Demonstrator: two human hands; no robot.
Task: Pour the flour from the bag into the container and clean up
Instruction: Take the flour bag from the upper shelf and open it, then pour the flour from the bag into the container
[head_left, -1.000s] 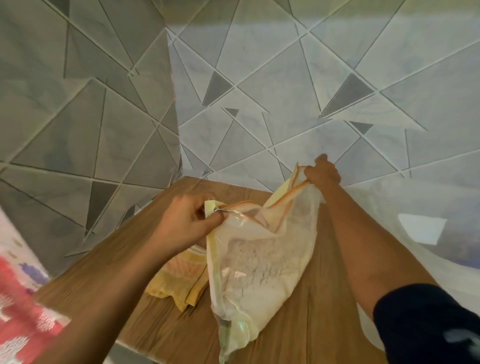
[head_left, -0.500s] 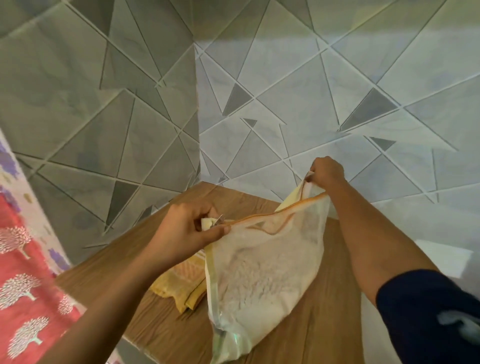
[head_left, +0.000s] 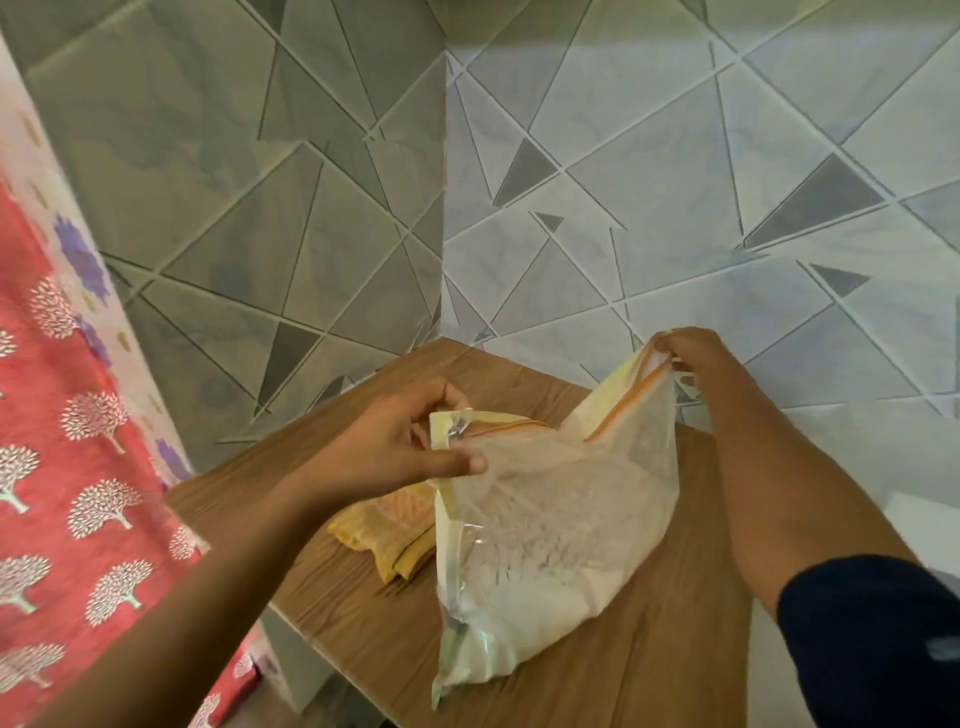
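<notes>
A clear plastic bag of white flour (head_left: 550, 535) with an orange zip line stands on the wooden table (head_left: 363, 623). My left hand (head_left: 384, 447) pinches the bag's near top corner between thumb and fingers. My right hand (head_left: 685, 353) grips the far top corner, close to the wall. The bag's mouth is stretched between both hands. No container is in view.
A folded yellow cloth (head_left: 389, 535) lies on the table just left of the bag, partly under it. Grey tiled walls (head_left: 623, 208) meet in a corner behind the table. A red curtain with white tree prints (head_left: 57, 467) hangs at the left.
The view has swung left, showing more of the red curtain. Both hands keep hold of the bag's top corners, and the bag's mouth looks pulled a little wider.
</notes>
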